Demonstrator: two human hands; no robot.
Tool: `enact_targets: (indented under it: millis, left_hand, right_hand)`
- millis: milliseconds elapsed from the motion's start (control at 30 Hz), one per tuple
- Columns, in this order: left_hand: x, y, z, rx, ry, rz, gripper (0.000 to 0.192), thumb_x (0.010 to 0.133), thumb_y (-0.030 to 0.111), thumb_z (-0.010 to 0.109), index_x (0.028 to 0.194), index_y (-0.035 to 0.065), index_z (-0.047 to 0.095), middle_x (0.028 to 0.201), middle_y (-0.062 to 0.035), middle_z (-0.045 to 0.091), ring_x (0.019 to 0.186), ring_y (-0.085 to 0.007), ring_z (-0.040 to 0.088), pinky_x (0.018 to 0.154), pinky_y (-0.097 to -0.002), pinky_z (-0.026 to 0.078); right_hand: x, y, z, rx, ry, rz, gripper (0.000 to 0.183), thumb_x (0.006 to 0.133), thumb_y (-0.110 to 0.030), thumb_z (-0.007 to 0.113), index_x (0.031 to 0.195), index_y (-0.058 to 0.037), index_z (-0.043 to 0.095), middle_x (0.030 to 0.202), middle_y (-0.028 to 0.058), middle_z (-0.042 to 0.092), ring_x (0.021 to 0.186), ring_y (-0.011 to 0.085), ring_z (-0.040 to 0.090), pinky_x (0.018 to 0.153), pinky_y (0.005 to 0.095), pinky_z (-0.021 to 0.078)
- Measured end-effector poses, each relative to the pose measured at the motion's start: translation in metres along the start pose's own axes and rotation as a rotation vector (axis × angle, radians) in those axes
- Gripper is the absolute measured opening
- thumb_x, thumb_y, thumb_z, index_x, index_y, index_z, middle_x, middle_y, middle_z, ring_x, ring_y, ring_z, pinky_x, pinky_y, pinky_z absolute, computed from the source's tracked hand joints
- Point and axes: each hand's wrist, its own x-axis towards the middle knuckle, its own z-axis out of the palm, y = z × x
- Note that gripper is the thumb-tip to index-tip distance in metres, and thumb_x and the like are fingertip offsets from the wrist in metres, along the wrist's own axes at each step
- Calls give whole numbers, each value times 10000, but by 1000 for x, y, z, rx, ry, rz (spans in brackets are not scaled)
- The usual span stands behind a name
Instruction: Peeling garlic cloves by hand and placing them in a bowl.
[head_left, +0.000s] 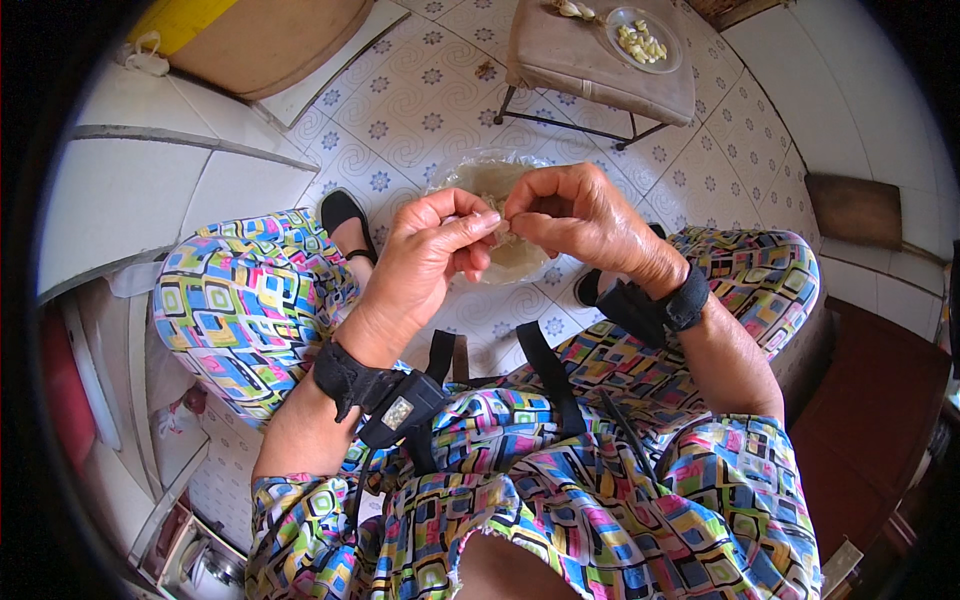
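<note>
My left hand and my right hand meet at the fingertips in front of me. Pinched between them is a small pale garlic clove, mostly hidden by the fingers. Directly below stands a basin lined with clear plastic, with pale, papery garlic skins showing between my hands. Farther off, a cloth-covered stool with metal legs bears a clear plate of peeled garlic cloves. Whole garlic with dry stalks lies beside that plate.
My knees in patterned trousers flank the basin on the tiled floor. To the left is a white-tiled ledge, with a round brown board beyond it. A dark red surface lies to the right.
</note>
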Motion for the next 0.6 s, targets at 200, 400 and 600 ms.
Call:
enact_targets:
  millis: [200,400,600]
  left_hand:
    - [1,-2,3,-93,-9,3,105,834,158,590,859,57,571,715,-8,590,554,-55,522,486,-179,419]
    - [-2,0,12,-125,20,141,133,827,121,598,929,52,548,745,-11,583,565,-53,517,481,-180,417]
    - [-4,-2,18,200,61,333,140,810,81,612,933,38,560,752,11,570,595,-17,494,507,-157,410]
  right_hand:
    - [0,4,7,44,109,-41,79,750,-81,551,759,-7,578,633,-4,546,590,43,478,512,201,397]
    - [3,9,8,164,91,24,81,772,-105,542,760,-27,561,612,-20,509,543,48,467,468,200,374]
    - [4,11,12,375,139,35,88,794,-92,538,773,-9,554,598,-12,498,514,56,451,456,205,371]
